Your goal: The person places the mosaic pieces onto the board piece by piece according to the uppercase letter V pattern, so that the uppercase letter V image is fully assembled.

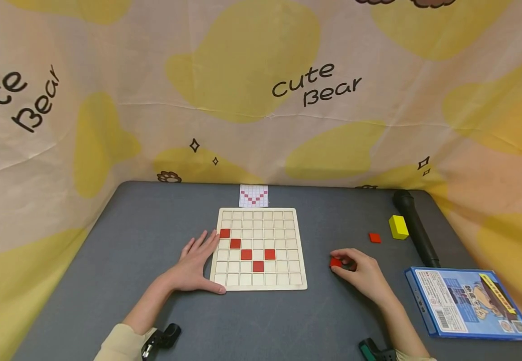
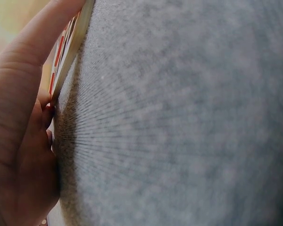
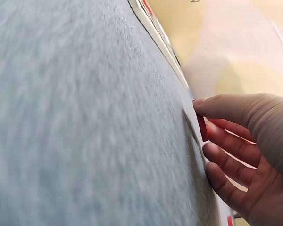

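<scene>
A pale grid board lies mid-table, with several red square tiles set in its cells: a diagonal falling from the left edge, and one more up to the right. My left hand is spread along the board's left side, fingers straight, fingertips and thumb at its edge. Right of the board, my right hand pinches a red tile between thumb and fingers, close over the table in the right wrist view. Behind the board lies a small pattern card showing a red V on a grid.
Another red tile lies flat on the right, beside a yellow block. A black microphone lies past them. Nearer, at the right edge, is a blue box. Patterned cloth hangs behind the grey table.
</scene>
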{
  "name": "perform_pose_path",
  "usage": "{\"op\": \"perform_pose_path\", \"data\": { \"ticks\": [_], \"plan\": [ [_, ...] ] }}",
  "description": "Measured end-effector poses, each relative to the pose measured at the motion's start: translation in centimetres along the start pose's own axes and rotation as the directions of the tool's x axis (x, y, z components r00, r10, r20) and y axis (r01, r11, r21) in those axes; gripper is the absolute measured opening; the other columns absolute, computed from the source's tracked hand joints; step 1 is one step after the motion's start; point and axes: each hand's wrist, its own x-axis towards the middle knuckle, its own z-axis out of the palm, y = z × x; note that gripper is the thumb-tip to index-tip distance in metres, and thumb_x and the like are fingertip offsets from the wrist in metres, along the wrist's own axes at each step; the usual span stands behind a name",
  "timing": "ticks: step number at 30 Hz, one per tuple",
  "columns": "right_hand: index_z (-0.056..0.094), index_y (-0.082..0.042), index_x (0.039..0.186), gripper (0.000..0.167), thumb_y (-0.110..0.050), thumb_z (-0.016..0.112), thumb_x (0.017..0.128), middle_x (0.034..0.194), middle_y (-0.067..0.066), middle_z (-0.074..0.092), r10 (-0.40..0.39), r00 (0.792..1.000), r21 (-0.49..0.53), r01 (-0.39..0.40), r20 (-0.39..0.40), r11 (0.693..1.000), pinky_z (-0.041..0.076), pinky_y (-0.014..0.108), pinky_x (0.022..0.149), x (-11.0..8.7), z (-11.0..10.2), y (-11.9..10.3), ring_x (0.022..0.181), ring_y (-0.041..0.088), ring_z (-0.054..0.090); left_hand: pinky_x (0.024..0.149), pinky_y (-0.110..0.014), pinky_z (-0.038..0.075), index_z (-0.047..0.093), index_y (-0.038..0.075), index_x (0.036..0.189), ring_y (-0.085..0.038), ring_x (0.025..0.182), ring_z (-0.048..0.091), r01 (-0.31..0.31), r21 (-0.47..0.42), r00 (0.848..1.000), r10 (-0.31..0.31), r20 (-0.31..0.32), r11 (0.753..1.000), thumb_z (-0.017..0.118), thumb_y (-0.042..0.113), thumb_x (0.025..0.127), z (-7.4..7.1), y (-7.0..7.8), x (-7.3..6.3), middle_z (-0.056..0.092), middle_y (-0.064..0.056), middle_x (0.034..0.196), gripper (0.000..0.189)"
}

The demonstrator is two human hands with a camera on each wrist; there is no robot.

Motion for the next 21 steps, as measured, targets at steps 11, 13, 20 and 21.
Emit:
{"op": "perform_pose_path", "data": {
  "ticks": [11, 13, 20, 21],
  "plan": [
    [0.073, -0.016, 0.107, 0.029, -0.014, 0.082, 0.08, 0.098, -0.007, 0.067, -0.018, 0.998, 0.062, 0.014, 0.061, 0.998, 0.05, 0.029, 0.072, 2.3, 1.8, -1.9, 0.084, 0.012, 0.06, 0.111, -0.059, 0.001, 0.016, 0.002, 0.156, -0.038, 0.147, 0.003, -0.006, 0.002, 1.0, 0.006, -0.001, 1.0, 0.079, 0.068, 0.064, -0.2, 0.1, 0.0, 0.009, -0.015, 0.162, 0.129],
    [0.073, -0.016, 0.108, 0.029, -0.014, 0.082, 0.08, 0.097, -0.007, 0.067, -0.032, 0.997, 0.079, 0.026, 0.068, 0.997, 0.05, 0.028, 0.072, 2.8, 2.1, -2.4, 0.084, 0.012, 0.06, 0.111, -0.058, 0.001, 0.016, 0.002, 0.156, -0.038, 0.147, 0.003, -0.007, 0.003, 1.0, 0.007, 0.0, 1.0, 0.079, 0.068, 0.064, -0.2, 0.1, 0.0, 0.009, -0.015, 0.162, 0.129],
    [0.073, -0.013, 0.108, 0.029, -0.014, 0.082, 0.08, 0.093, -0.004, 0.066, -0.054, 0.996, 0.116, 0.046, 0.071, 0.992, 0.048, 0.027, 0.068, 4.9, 3.6, -3.9, 0.081, 0.014, 0.057, 0.111, -0.058, 0.001, 0.015, 0.002, 0.156, -0.038, 0.147, 0.002, -0.009, 0.0, 1.0, 0.009, 0.001, 1.0, 0.078, 0.069, 0.064, -0.1, 0.0, 0.0, 0.009, -0.015, 0.162, 0.129],
    [0.073, -0.013, 0.108, 0.03, -0.014, 0.082, 0.079, 0.093, -0.004, 0.066, -0.054, 0.996, 0.117, 0.046, 0.07, 0.992, 0.047, 0.026, 0.067, 5.1, 3.9, -4.1, 0.08, 0.015, 0.057, 0.111, -0.058, 0.001, 0.015, 0.002, 0.156, -0.038, 0.147, 0.002, -0.009, -0.001, 1.0, 0.009, 0.001, 1.0, 0.078, 0.069, 0.064, -0.1, 0.0, 0.0, 0.009, -0.015, 0.162, 0.129]
  ]
}}
